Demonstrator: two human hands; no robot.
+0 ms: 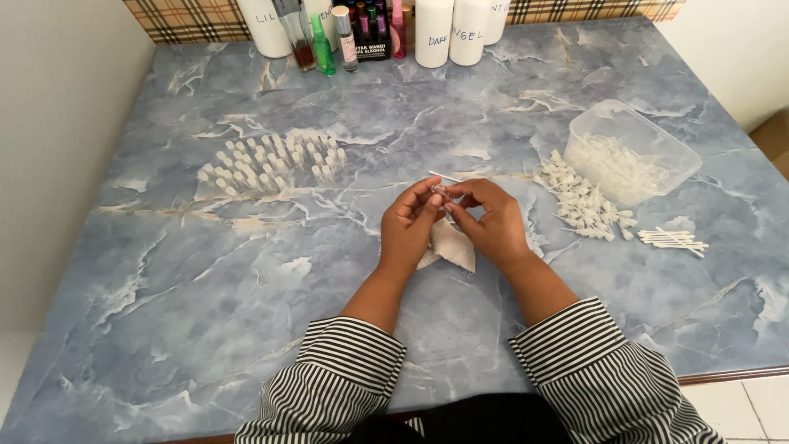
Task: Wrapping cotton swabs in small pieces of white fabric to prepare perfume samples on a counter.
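My left hand [408,226] and my right hand [491,222] meet over the middle of the blue marble table [205,304]. Between their fingertips is a small clear vial [440,192], pinched from both sides. A thin white stick [445,176] pokes out to the left just above the vial; which hand grips it I cannot tell. A crumpled white tissue [452,247] lies on the table under my hands. Both forearms wear striped black-and-white sleeves.
A cluster of small upright clear vials with white caps [267,164] stands at the left. A clear plastic tub [631,152] lies tipped at the right, with white spray pumps [585,205] spilled beside it. Cotton swabs [674,240] lie further right. Bottles [345,33] and white containers [448,31] line the back edge.
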